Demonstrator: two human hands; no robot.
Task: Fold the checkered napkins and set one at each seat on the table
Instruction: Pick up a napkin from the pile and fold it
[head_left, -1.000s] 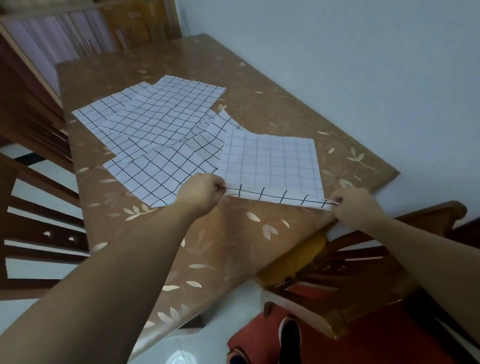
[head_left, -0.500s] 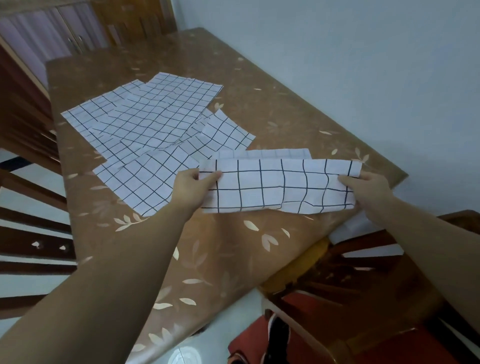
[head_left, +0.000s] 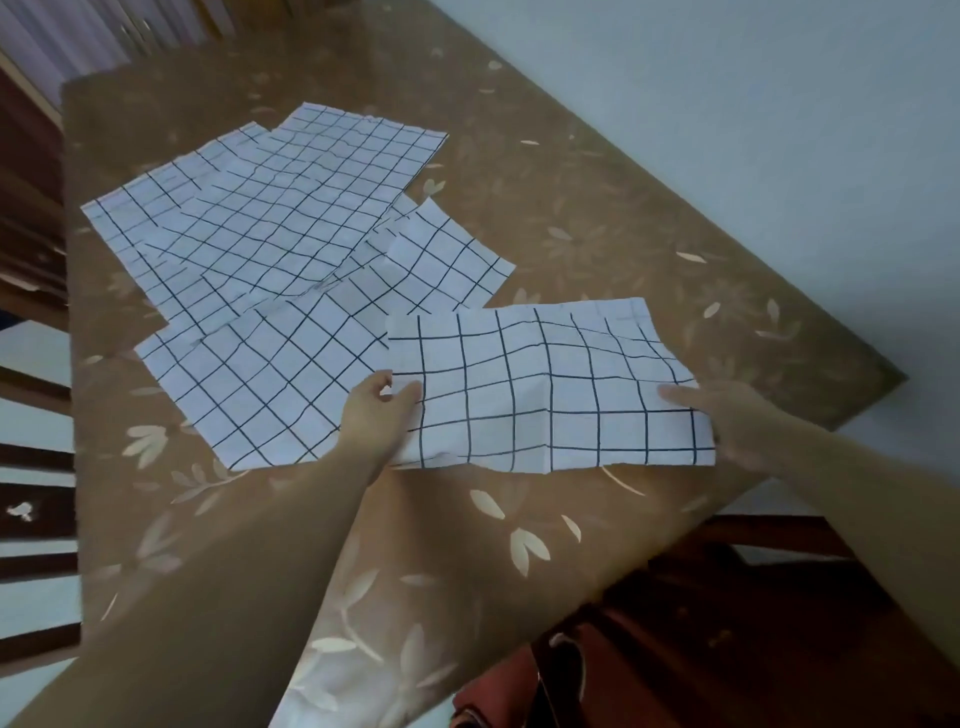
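The napkin (head_left: 545, 384) in hand, lying on the near right part of the table (head_left: 597, 218), now shows its first fold made: where a second ago it lay open with its near edge pinched at both corners, that edge is now carried over and laid down, bold grid uppermost. A pale strip of the lower layer shows along the far side, so the edges appear not quite matched. The left hand (head_left: 376, 415) pinches the left end between thumb and fingers; the right hand (head_left: 727, 415), somewhat blurred, lays straight fingers on the right end, and whether its thumb is under the cloth cannot be told. Just beside the napkin on the left, the remaining napkins (head_left: 270, 223) lie unfolded and overlapping. A wooden chair (head_left: 753, 613) stands at the near right corner. By this evidence, the task is at an early stage: one napkin half-folded, none yet set at a seat.
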